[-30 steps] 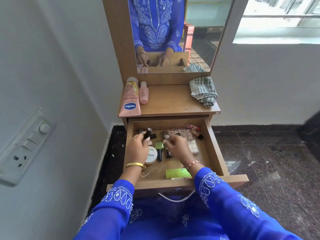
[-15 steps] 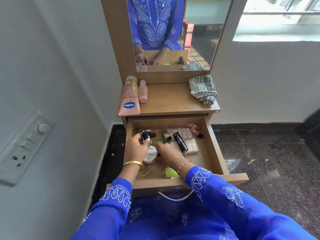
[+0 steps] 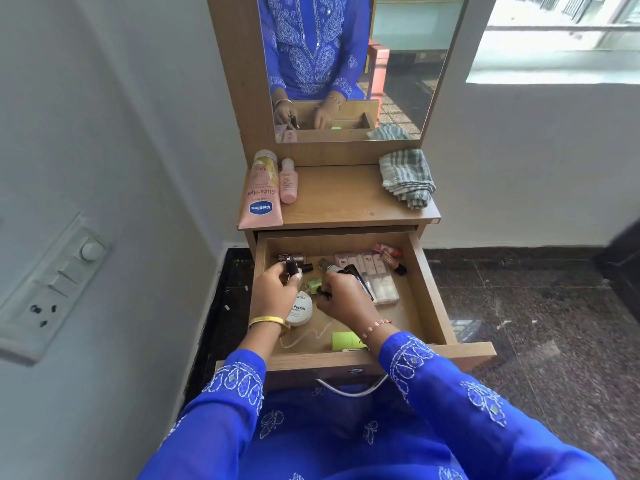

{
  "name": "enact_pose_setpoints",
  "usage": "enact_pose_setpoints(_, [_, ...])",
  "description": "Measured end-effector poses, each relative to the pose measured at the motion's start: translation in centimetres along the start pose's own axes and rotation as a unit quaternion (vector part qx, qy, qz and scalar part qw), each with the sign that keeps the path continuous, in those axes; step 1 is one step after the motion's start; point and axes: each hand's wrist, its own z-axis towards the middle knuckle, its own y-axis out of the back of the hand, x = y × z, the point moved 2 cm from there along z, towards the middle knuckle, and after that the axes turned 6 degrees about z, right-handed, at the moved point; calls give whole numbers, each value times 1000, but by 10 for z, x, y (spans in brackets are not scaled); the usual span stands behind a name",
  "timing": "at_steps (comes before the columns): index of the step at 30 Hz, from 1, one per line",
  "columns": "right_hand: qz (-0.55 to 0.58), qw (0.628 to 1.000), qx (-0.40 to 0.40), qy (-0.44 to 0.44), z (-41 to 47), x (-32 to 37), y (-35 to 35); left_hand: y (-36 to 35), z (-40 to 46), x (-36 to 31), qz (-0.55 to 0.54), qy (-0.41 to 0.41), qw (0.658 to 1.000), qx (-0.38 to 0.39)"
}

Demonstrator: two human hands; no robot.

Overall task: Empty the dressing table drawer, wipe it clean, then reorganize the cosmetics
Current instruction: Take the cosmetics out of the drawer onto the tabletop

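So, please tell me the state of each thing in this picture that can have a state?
Drawer: pulled open, not yet emptied.
Vaseline tube: lying flat on the tabletop, cap on.
Small pink bottle: lying beside the tube, capped.
Checked cloth: folded, unused on the tabletop.
Left hand: holds a dark small bottle.
Right hand: grips a small green bottle.
White round jar: lid on, in the drawer.

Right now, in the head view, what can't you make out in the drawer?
- What the right hand grips: its fingers cover all but a green bottle beside them.
- Round white jar: the left hand hides part of the label; only "POLISH" reads.
- Labels on the clear tubes: too small.
- Green packet: the right wrist covers one end.
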Motion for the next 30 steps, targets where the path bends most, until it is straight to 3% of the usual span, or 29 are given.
enact_pose_setpoints(7, [124,986,-111,8,4,7,31,5,-1,-18,-64,-40,997,-6])
enact_pose_setpoints(13, [167,975,-140,43,40,38,92,24,36,-67,-96,-104,989,-43])
enact_pose_setpoints(17, [135,976,-162,55,84,53,126,32,80,-104,-75,-135,987,-52])
enact_pose_setpoints(22, [80,984,-150,49,132,62,146,31,132,-127,-35,-105,993,-38])
enact_pose_setpoints(30, [11,992,-116,44,193,56,149,22,180,-142,102,-107,989,-22])
